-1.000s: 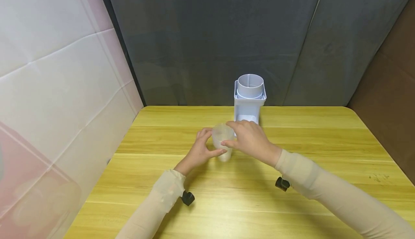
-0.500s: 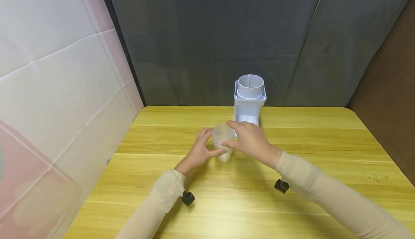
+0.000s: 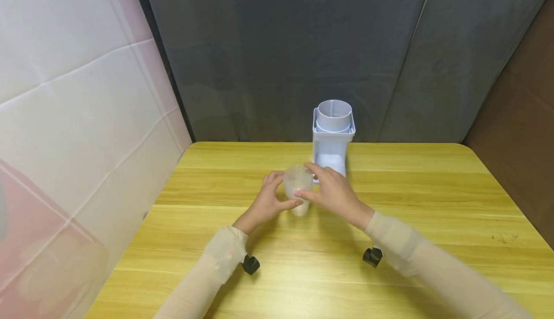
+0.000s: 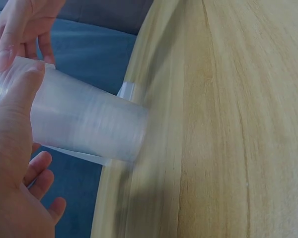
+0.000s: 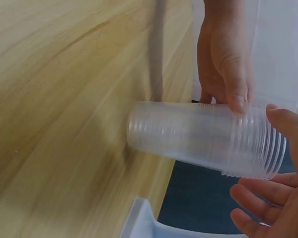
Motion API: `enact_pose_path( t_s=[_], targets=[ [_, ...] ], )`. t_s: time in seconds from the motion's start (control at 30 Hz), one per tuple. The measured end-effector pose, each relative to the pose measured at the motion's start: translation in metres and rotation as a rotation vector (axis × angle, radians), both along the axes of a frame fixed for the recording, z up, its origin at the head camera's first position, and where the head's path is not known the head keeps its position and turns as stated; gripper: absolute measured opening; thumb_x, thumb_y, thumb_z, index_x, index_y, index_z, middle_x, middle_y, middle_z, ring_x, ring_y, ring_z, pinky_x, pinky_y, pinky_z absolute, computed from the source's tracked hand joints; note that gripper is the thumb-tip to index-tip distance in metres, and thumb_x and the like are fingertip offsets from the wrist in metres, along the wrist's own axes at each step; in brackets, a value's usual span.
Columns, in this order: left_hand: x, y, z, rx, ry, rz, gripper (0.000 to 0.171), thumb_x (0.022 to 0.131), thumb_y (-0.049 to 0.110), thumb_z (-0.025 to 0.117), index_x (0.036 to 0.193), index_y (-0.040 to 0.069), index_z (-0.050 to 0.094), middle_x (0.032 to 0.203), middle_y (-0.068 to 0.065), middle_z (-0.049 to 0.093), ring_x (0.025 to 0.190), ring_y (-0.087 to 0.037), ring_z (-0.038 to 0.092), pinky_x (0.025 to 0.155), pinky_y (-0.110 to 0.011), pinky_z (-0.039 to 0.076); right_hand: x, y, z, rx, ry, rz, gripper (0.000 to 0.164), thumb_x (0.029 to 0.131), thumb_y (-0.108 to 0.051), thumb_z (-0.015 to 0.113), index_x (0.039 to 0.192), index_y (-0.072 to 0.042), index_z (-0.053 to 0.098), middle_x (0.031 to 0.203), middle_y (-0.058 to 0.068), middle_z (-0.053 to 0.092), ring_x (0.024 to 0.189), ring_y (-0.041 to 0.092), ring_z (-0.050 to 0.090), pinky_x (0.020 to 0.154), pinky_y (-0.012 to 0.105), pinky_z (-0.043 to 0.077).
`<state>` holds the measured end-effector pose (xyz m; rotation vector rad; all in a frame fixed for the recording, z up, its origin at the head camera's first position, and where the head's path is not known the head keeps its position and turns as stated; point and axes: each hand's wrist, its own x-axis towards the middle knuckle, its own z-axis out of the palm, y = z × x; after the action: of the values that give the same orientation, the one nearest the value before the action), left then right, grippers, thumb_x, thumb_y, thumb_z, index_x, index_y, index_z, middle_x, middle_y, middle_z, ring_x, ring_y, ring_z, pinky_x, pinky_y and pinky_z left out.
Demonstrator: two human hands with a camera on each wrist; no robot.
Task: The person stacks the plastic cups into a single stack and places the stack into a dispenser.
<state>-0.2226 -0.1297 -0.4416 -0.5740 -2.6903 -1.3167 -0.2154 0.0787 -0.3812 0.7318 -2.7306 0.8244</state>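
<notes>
A stack of clear plastic cups [image 3: 298,180] stands upright near the middle of the wooden table, several rims crowded at its top. My left hand [image 3: 265,204] holds the stack from the left, thumb across the near side and forefinger behind. In the right wrist view, the left hand [image 5: 226,62] has its thumb along the cups. My right hand [image 3: 339,195] is around the top rims from the right. Its thumb [image 5: 283,119] touches the rims, while the other fingers [image 5: 260,196] are spread loosely beside them. The far side of the stack is partly hidden.
Just behind the cups stands a pale blue-white plastic holder [image 3: 331,141] with a round tube on top and an open lower front. The wooden table [image 3: 411,189] ends at a dark grey panel [image 3: 277,59]. A pale wall covering [image 3: 86,107] lies left, a brown one right.
My right hand has loosened slightly at the rims, its forefinger shifting right and its wrist dropping a little. The left hand and the cup stack have stayed almost in place.
</notes>
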Motion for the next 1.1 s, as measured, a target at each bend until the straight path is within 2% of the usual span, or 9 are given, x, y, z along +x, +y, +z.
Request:
enact_pose_path(
  t_s=[0.3, 0.57, 0.9, 1.1],
  targets=[
    [-0.003, 0.009, 0.005, -0.027, 0.064, -0.023, 0.067, 0.075, 0.033, 0.086, 0.134, 0.013, 0.059, 0.137, -0.008, 0.050, 0.134, -0.029, 0.035, 0.109, -0.057, 0.036, -0.001, 0.010, -0.005, -0.080, -0.018, -0.013, 0.073, 0.079, -0.046, 0.080, 0.139, -0.011, 0.054, 0.118, 0.013, 0.070, 0.104, 0.029, 0.067, 0.086, 0.046, 0.055],
    [-0.013, 0.031, 0.020, -0.066, 0.081, -0.054, 0.067, 0.075, 0.038, 0.086, 0.130, 0.011, 0.062, 0.135, -0.005, 0.050, 0.126, -0.025, 0.038, 0.105, -0.048, 0.041, -0.002, 0.033, 0.001, -0.135, -0.045, -0.055, 0.071, 0.080, -0.044, 0.080, 0.139, -0.012, 0.054, 0.124, 0.012, 0.068, 0.107, 0.031, 0.066, 0.087, 0.047, 0.054],
    [-0.029, 0.064, 0.036, -0.112, 0.125, -0.074, 0.072, 0.075, 0.044, 0.085, 0.132, 0.007, 0.062, 0.137, -0.007, 0.050, 0.127, -0.026, 0.039, 0.105, -0.047, 0.042, -0.008, 0.064, 0.009, -0.198, 0.008, -0.085, 0.072, 0.079, -0.038, 0.082, 0.138, -0.007, 0.055, 0.120, 0.014, 0.070, 0.105, 0.033, 0.065, 0.086, 0.049, 0.053],
    [-0.031, 0.073, 0.040, -0.126, 0.125, -0.051, 0.074, 0.073, 0.045, 0.086, 0.130, 0.003, 0.062, 0.136, -0.009, 0.051, 0.128, -0.028, 0.039, 0.106, -0.047, 0.042, -0.010, 0.073, 0.011, -0.190, 0.024, -0.098, 0.073, 0.080, -0.040, 0.082, 0.139, -0.005, 0.054, 0.124, 0.015, 0.068, 0.107, 0.033, 0.063, 0.085, 0.049, 0.052]
  ],
)
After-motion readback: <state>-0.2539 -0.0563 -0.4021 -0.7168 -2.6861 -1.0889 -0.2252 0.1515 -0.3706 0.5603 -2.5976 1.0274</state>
